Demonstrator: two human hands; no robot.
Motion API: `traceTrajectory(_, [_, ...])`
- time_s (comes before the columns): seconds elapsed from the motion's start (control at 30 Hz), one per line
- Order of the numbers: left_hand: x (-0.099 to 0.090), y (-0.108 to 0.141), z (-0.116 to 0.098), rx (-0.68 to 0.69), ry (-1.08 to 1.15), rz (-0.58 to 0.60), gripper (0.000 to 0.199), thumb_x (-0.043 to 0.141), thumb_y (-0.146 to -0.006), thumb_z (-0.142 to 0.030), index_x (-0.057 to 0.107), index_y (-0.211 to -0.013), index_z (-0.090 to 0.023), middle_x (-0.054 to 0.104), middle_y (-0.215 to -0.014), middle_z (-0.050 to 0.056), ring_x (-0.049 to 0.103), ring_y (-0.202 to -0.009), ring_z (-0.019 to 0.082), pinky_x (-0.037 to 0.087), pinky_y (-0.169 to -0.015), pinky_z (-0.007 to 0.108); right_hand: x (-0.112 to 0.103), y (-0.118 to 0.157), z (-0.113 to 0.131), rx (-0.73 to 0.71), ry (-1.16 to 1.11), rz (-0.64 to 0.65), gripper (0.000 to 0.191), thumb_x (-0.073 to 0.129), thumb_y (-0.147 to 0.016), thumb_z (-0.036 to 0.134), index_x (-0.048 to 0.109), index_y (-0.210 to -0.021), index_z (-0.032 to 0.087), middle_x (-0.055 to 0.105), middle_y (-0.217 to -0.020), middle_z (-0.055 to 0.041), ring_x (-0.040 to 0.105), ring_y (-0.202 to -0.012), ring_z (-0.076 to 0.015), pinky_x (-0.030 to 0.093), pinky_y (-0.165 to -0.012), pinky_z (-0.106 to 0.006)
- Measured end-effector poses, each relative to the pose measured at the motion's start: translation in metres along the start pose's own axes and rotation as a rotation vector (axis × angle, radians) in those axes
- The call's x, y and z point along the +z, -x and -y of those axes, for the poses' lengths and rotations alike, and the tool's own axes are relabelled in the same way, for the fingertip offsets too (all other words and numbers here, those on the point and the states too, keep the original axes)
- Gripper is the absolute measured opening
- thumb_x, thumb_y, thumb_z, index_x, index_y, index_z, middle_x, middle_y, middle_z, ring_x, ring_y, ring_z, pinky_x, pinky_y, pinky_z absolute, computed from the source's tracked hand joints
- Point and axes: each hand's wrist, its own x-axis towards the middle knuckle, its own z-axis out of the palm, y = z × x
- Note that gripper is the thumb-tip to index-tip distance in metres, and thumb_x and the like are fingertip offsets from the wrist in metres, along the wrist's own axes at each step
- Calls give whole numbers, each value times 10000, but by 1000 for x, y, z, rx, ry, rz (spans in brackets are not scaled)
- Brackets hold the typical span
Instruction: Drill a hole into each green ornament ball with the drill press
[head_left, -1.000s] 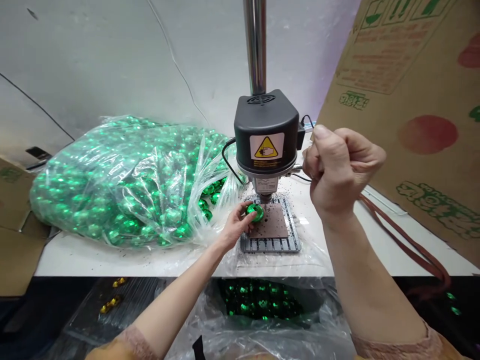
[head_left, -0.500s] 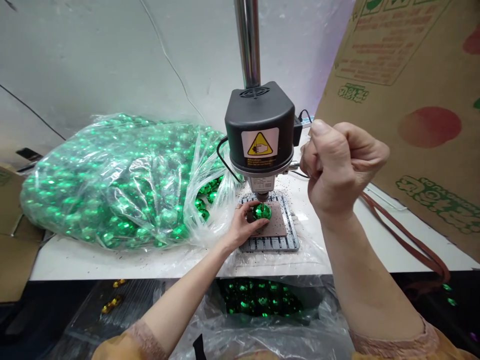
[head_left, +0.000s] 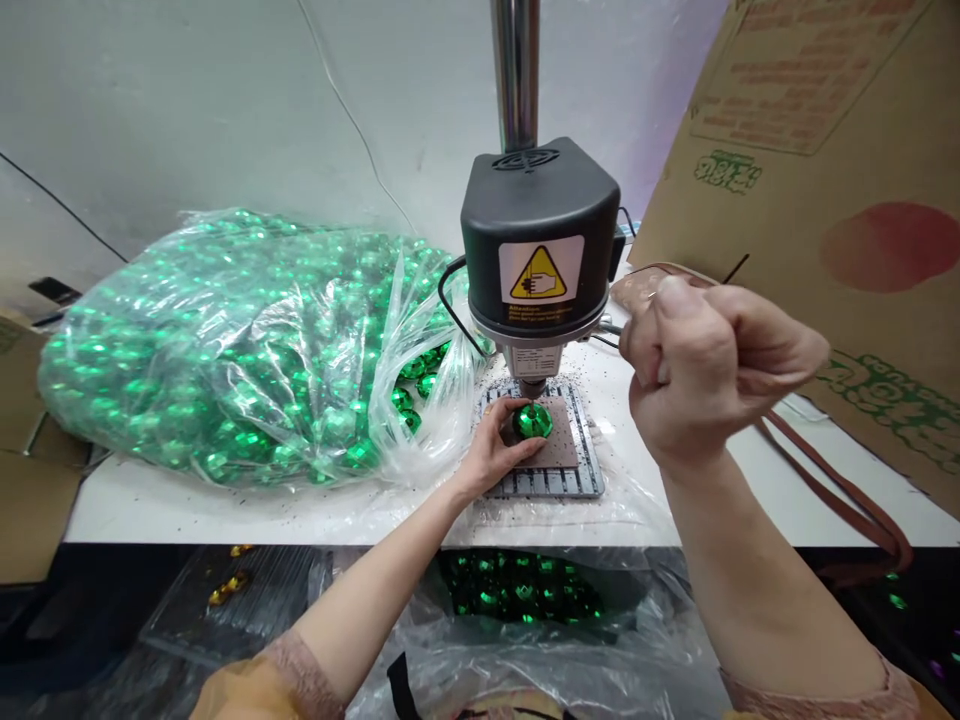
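A shiny green faceted ball [head_left: 535, 421] rests on a brownish pad on the slotted base of a small black drill press [head_left: 538, 240]. My left hand [head_left: 495, 440] pinches the ball between thumb and fingers from its left side. The chuck [head_left: 532, 387] is right above the ball, and the bit meets the ball's top. My right hand [head_left: 701, 365] is closed in a fist at the right of the drill head, around the end of the press's metal lever [head_left: 611, 328]. The grip part of the lever is hidden inside the fist.
A large clear bag [head_left: 225, 350] of green balls lies left of the press. More green balls [head_left: 517, 590] sit in plastic below the table edge. A cardboard box [head_left: 847, 130] stands on the right, with a brown strap [head_left: 832, 485] beside it. Dark shavings litter the white table.
My right fist has come down with the lever, and the chuck is closer to the ball. My left hand still holds the ball in place. The view has shifted slightly.
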Motion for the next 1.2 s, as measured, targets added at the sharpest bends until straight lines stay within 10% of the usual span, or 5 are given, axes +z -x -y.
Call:
traceTrajectory(0.6, [0, 2, 3, 24, -25, 17, 562, 908, -818, -421, 640, -1284, -259, 653, -1334, 92, 597, -1290, 310, 436, -1152, 482, -19, 23, -4, 73, 97, 35, 653, 649, -907, 386, 129, -565, 190, 251, -482, 36, 237, -447, -74, 190, -470, -348])
traceTrajectory(1.2, [2, 3, -3, 20, -17, 8, 550, 913, -812, -413, 646, -1266, -254, 671, -1321, 93, 598, -1300, 322, 426, -1169, 509, -23, 32, -25, -256, 36, 11, 508, 609, -816, 213, 137, -629, 188, 242, -492, 51, 202, -405, -64, 247, -415, -305])
